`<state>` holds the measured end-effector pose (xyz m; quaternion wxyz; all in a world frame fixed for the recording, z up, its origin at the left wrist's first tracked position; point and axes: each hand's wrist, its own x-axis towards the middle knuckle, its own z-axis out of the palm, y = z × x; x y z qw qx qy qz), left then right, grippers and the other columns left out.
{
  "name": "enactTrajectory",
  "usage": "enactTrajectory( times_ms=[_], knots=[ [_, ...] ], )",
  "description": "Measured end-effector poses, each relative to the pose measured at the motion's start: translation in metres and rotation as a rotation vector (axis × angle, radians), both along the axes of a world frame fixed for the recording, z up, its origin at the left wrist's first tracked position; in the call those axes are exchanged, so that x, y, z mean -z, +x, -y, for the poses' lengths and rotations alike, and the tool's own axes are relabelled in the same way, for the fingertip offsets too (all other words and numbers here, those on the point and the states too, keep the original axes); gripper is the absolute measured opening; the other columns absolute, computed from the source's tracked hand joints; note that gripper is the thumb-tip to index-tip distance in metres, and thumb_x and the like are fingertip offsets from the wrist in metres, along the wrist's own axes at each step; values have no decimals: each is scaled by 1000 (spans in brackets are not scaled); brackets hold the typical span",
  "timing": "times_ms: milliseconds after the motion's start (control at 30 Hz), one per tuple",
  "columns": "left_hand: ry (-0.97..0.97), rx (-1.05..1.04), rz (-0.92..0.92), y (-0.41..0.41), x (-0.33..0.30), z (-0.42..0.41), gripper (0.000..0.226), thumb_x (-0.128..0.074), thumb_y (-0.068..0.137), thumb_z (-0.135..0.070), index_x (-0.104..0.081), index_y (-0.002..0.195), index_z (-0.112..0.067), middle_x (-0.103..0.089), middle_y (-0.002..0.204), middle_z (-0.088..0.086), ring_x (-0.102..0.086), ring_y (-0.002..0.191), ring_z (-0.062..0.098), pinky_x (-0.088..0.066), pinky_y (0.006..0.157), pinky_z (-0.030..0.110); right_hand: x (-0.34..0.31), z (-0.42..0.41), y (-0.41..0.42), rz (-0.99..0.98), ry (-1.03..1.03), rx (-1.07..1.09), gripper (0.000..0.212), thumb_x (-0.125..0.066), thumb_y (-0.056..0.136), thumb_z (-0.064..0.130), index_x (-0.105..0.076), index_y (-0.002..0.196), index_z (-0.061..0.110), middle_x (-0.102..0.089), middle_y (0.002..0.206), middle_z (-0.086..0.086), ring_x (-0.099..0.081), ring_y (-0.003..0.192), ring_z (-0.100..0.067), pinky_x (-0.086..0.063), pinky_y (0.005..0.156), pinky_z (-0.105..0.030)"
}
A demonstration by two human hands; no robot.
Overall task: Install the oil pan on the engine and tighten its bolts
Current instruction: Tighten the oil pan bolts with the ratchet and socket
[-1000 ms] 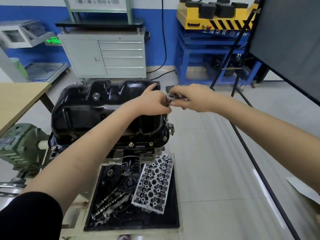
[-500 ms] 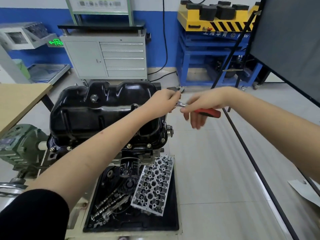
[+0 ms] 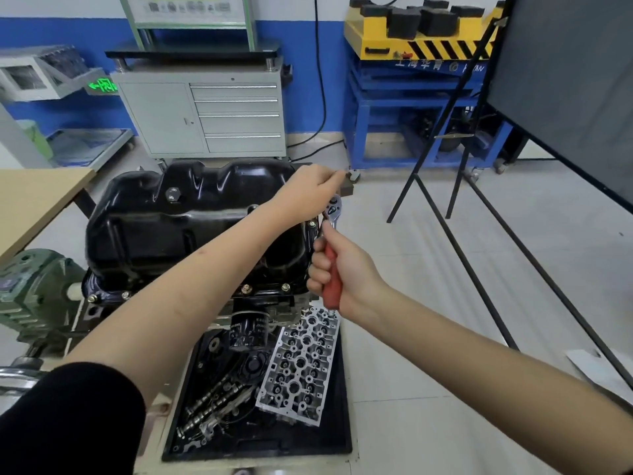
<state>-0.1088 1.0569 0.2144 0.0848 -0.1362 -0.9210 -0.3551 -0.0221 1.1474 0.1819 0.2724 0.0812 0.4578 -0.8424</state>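
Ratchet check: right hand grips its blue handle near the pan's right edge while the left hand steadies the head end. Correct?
Not quite. The head view shows the ratchet handle is red, not blue. The right hand grips it beside the oil pan, and the left hand steadies the head end.

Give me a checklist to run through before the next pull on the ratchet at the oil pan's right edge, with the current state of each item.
1. Right hand grips the ratchet wrench by its red handle: ok.
2. Left hand steadies the ratchet head at the oil pan's right edge: ok.
3. Socket fully seated on the bolt: cannot tell, the left hand hides it.
4. Oil pan sits on the engine, front edge bolts in place: ok.
5. Those front bolts tight: cannot tell.
6. Handle's path free: not ok, the pan's side wall lies close beside the right hand's fingers.
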Motion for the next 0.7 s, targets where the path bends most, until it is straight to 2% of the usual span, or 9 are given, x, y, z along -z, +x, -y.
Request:
enactTrajectory(
  times_ms=[133, 267, 333, 367, 400, 433, 500, 567, 700],
  knots=[
    [-43, 47, 9, 6, -2, 4, 52, -40, 96, -35, -57, 72, 8, -54, 67, 21, -46, 64, 23, -35, 62, 33, -5, -21, -12, -129, 256, -187, 32, -44, 95, 33, -44, 70, 13, -41, 40, 4, -35, 28, -9, -32, 35, -13],
    [-26, 29, 20, 13, 2, 9, 51, -42, 94, -43, -58, 64, -5, -52, 65, 15, -45, 62, 21, -34, 61, 32, -23, -42, -41, -647, 841, -216, 15, -60, 88, 19, -49, 92, 9, -53, 57, 1, -50, 34, -9, -43, 40, -20],
    [30, -8, -17, 17, 4, 14, 50, -37, 96, -40, -59, 67, -5, -57, 65, 16, -51, 64, 23, -38, 70, 35, -37, -45, -55, -826, 1058, -268, 22, -63, 85, 22, -53, 98, 7, -59, 60, 2, -54, 38, -7, -47, 48, -22],
    [51, -19, -41, 18, 5, 18, 46, -35, 98, -33, -60, 70, -6, -61, 69, 14, -55, 71, 21, -37, 85, 35, -43, -46, -61, -881, 1123, -303, 22, -63, 85, 24, -53, 97, 9, -61, 61, 3, -55, 40, -6, -48, 48, -20],
    [50, -29, -65, 20, 8, 22, 39, -34, 98, -24, -62, 77, -7, -66, 79, 12, -58, 83, 18, -26, 103, 31, -48, -46, -66, -933, 1182, -340, 21, -63, 85, 27, -52, 97, 13, -62, 62, 4, -56, 41, -5, -46, 47, -16],
    [21, -43, -87, 22, 13, 27, 31, -37, 95, -17, -66, 86, -9, -69, 92, 8, -58, 98, 14, -7, 112, 28, -52, -46, -70, -982, 1241, -373, 22, -62, 86, 29, -49, 99, 17, -62, 63, 5, -57, 43, -5, -45, 46, -15],
    [-102, -68, -152, 26, 25, 34, 25, -49, 86, -14, -67, 102, -14, -65, 111, 1, -47, 121, 10, 14, 111, 32, -58, -42, -77, -1081, 1395, -409, 26, -59, 87, 35, -47, 104, 20, -61, 64, 6, -57, 51, -5, -47, 52, -20],
    [-246, -105, -228, 30, 37, 30, 26, -61, 81, -24, -68, 104, -15, -61, 118, 3, -38, 130, 11, 19, 108, 34, -61, -34, -81, -1192, 1596, -397, 35, -55, 87, 43, -52, 106, 14, -59, 63, 6, -57, 61, -9, -43, 57, -27],
    [-248, -269, -358, 27, 46, 13, 29, -57, 88, -30, -71, 82, -5, -70, 92, 5, -49, 121, 16, 13, 110, 31, -62, -20, -81, -1365, 1815, -360, 42, -48, 89, 48, -56, 103, 9, -53, 70, 1, -55, 75, -22, -32, 48, -27]
  ],
)
